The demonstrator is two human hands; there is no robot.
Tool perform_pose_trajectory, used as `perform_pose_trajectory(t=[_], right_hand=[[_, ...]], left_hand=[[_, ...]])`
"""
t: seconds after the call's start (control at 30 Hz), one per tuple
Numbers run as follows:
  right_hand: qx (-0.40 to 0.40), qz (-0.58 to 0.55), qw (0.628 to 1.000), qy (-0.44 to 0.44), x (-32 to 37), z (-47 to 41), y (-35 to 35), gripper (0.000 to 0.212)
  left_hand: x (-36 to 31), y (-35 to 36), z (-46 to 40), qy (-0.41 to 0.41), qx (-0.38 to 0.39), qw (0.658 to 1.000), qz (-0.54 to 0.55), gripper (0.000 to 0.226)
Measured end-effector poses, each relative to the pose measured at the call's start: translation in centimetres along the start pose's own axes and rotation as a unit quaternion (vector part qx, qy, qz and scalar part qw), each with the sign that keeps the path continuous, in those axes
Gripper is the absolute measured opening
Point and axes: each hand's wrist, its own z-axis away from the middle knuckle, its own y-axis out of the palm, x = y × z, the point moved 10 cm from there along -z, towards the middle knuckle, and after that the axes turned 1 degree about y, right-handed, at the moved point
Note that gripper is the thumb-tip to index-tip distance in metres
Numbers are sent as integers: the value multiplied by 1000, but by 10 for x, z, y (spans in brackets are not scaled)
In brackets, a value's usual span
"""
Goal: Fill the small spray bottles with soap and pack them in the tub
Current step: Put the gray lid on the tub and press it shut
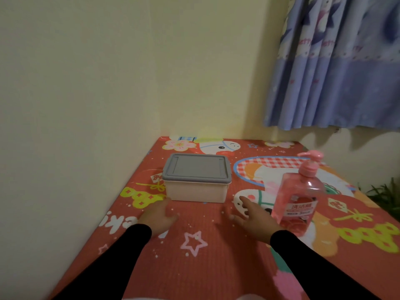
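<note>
Cream walls meet in a corner behind a table [216, 267] covered with a red cartoon-print mat; a blue patterned curtain [337, 79] hangs at far right, and green foliage [383, 195] shows just past the table's right edge.

Tub [195, 178]: pale rectangular body with a grey lid [194, 167] seated on it and seemingly latched. It sits toward the far left of the table, near the wall, long axis running left to right, its broad front face toward the person. Closed as it is, nothing can be packed yet; it is judged to need opening first.

Soap bottle [298, 195]: pink, clear-walled, upright, long axis vertical, on the right side of the table. Its pump head [310, 156] points its spout left, toward the tub. Label faces the person. It stands clear of the tub, within easy reach.

Small spray bottles: none visible; whether they lie inside the closed tub cannot be told.

Left hand [160, 215]: hovers low, just in front of the tub's near left corner, its grip loosely relaxed and holding nothing; contact with the tub cannot be confirmed. Right hand [249, 215]: fingers spread and empty, reaching toward the tub's right side, just beside the soap bottle. Both black sleeves [313, 260] extend from the near edge. The placement suggests a two-handed approach to the tub.
</note>
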Motion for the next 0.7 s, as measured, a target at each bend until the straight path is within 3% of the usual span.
perform_pose_trajectory(t=[0.23,0.43,0.6,0.7], right_hand=[[-1,38,999,-18,-1,35,-6,75],[-25,57,998,-23,-9,55,-13,65],[-128,54,990,11,-29,70,-43,30],[-216,42,974,60,-47,84,-62,37]], left_hand=[[-6,33,20,22,17,990,-139,71],[0,52,23,28,17,981,-193,78],[0,57,24,34,-4,977,-210,75],[0,55,24,37,-16,975,-218,68]])
